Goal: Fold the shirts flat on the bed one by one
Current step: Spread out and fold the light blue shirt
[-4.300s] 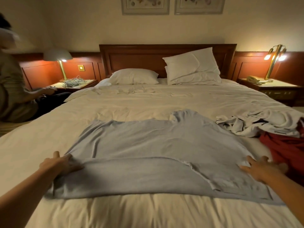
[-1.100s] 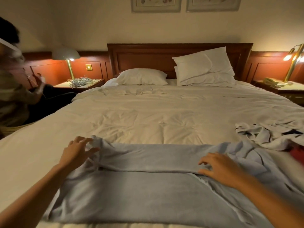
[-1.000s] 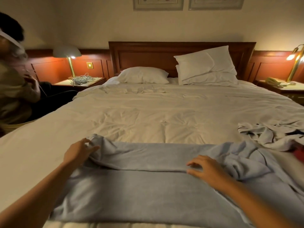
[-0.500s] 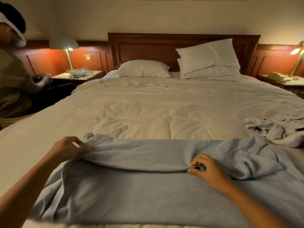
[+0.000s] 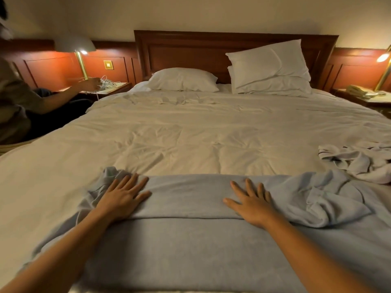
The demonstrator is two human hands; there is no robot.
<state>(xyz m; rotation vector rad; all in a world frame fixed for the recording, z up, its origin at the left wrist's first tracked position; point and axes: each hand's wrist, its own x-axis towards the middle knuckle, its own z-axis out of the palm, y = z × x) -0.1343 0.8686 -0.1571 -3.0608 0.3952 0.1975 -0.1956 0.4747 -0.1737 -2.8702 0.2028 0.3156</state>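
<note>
Here the blue shirt (image 5: 186,246) lies spread across the near end of the bed (image 5: 190,134), close to the person. Its far part is folded over toward the person, so a flat band sits on top with a straight edge running from side to side. The left hand (image 5: 123,197) lies palm down on the left end of that band, with its fingers straight and a little apart. The right hand (image 5: 252,205) lies palm down on the band further right, fingers straight and spread too. Neither hand grips anything; both just press flat on the cloth. To the right of the right hand the shirt is bunched up in a lumpy heap. A crumpled white shirt (image 5: 357,161) lies on the bed near the right edge, just past that heap. White pillows (image 5: 183,80) rest against the wooden headboard (image 5: 190,47). At the far left another person (image 5: 14,102) is beside the bed and reaches toward a tangle of cords (image 5: 106,83) on a small table (image 5: 118,86) under a lit lamp (image 5: 76,44).
</note>
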